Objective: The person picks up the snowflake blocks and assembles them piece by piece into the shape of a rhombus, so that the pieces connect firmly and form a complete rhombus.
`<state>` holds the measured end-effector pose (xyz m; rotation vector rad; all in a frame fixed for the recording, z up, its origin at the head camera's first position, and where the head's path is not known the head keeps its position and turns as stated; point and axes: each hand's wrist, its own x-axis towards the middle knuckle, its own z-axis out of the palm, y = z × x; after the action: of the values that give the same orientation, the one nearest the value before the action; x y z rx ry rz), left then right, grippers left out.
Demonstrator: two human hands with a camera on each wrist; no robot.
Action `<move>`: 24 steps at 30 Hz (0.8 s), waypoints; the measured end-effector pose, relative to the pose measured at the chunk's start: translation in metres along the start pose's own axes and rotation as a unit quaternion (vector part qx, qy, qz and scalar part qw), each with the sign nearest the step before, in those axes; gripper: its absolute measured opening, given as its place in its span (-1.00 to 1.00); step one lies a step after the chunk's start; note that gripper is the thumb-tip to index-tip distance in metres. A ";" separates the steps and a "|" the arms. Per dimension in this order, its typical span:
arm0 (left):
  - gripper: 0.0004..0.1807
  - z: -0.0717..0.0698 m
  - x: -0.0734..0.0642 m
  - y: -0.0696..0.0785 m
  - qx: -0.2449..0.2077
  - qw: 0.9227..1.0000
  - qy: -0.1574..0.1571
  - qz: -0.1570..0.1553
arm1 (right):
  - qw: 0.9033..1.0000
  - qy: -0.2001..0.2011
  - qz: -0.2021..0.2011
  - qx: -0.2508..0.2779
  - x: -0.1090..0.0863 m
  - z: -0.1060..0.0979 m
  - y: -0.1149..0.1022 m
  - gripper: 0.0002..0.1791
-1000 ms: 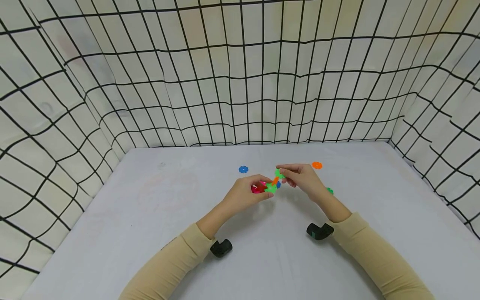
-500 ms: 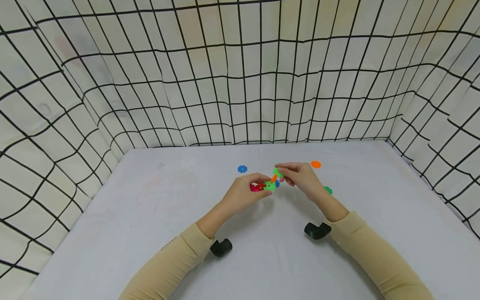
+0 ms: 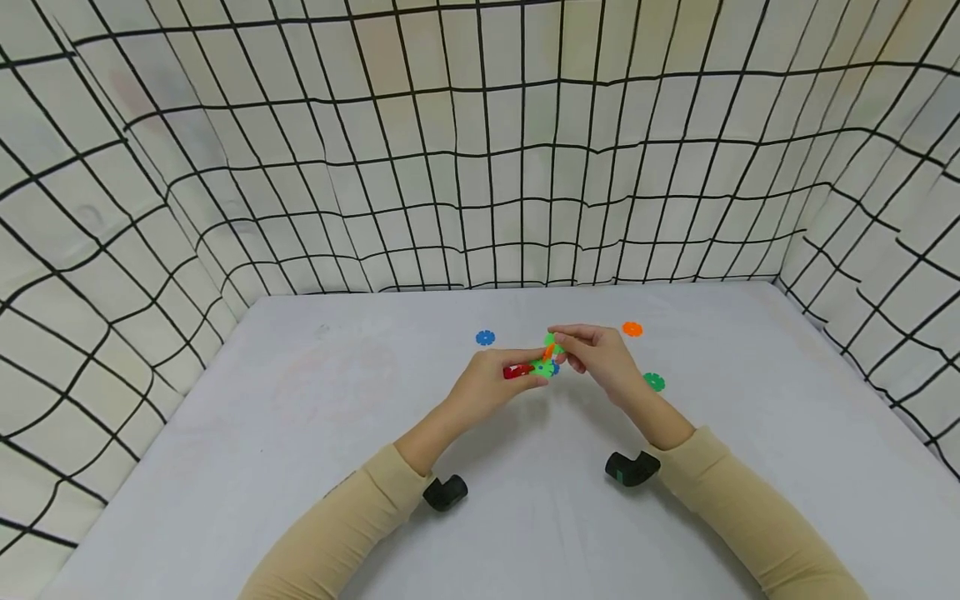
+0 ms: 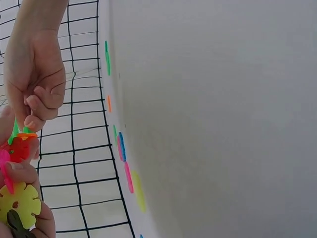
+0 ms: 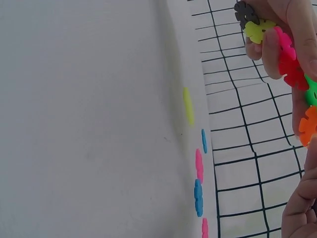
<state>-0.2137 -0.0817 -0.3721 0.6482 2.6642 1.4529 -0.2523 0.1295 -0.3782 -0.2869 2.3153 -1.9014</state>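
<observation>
My left hand (image 3: 483, 387) grips a chain of slotted, flower-shaped plastic discs, held above the table. In the right wrist view the chain runs from a dark grey disc (image 5: 242, 14) through a yellow disc (image 5: 255, 32), a pink disc (image 5: 283, 43) and a red disc (image 5: 292, 73) to a green disc (image 5: 312, 93) and an orange disc (image 5: 308, 128). My right hand (image 3: 603, 354) pinches another light green disc (image 3: 553, 340) between thumb and index finger, right at the orange disc. Its fingers partly cover that disc.
Loose on the white table (image 3: 300, 467) lie a blue disc (image 3: 485, 337), an orange disc (image 3: 632, 329) and a darker green disc (image 3: 654, 382). Black camera mounts (image 3: 446, 493) sit below the wrists. Black netting (image 3: 525, 183) over white walls surrounds the table's back and sides.
The left hand has turned the chain slightly, so less pink and more red shows. The right hand has shifted a little left, uncovering more of the darker green disc on the table.
</observation>
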 end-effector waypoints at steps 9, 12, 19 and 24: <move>-0.48 0.000 0.000 0.001 0.013 1.000 -0.003 0.002 | 1.000 -0.002 -0.007 -0.005 -0.003 0.000 -0.003 -0.59; -0.49 0.000 -0.001 0.000 0.016 1.000 0.002 0.004 | 1.000 -0.009 -0.014 -0.007 -0.003 0.000 -0.003 -0.60; -0.49 -0.001 -0.002 0.000 0.026 1.000 0.010 0.004 | 1.000 -0.007 -0.017 -0.008 0.000 0.000 -0.005 -0.59; -0.48 -0.001 -0.002 -0.001 0.028 1.000 0.011 0.009 | 0.999 -0.009 -0.023 -0.023 -0.001 0.000 -0.005 -0.62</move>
<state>-0.2118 -0.0838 -0.3724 0.6663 2.7319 1.4015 -0.2513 0.1282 -0.3731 -0.3632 2.3617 -1.8604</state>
